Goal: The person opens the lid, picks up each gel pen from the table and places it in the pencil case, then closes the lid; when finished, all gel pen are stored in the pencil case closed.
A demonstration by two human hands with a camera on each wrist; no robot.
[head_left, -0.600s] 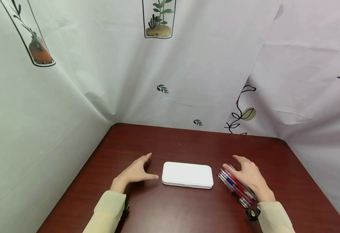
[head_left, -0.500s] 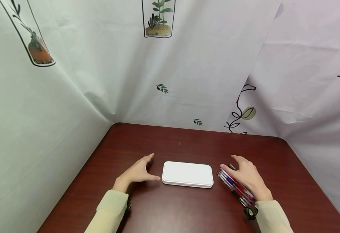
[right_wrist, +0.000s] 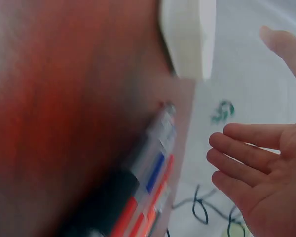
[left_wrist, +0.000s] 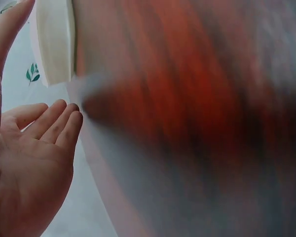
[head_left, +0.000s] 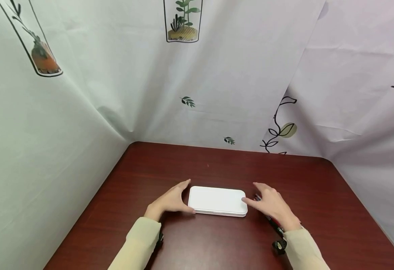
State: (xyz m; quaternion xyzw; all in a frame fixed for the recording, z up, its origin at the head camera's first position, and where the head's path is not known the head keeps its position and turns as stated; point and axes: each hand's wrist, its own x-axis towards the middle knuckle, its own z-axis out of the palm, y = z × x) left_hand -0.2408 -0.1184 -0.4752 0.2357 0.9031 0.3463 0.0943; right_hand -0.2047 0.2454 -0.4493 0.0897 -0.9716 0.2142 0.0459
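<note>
A white, flat, rounded-corner case lies closed on the dark red-brown table, between the two hands. At its left end the left hand spreads thumb and fingers around the corners; whether it touches is hard to tell. The right hand hovers at the right end, its thumb tip over the case's edge and its fingers extended. Beneath the right hand and wrist lies a bundle of pens, mostly hidden in the head view. In both wrist views the palms show nothing held, and the case sits just beyond the fingertips.
The table has rounded far corners. White fabric with printed plants hangs behind it and along the sides. A small black device sits at the right wrist.
Both hands have moved inward, the left to the right and the right to the left, reaching the case's ends. The right arm now covers more of the pens. The case has stayed in place.
</note>
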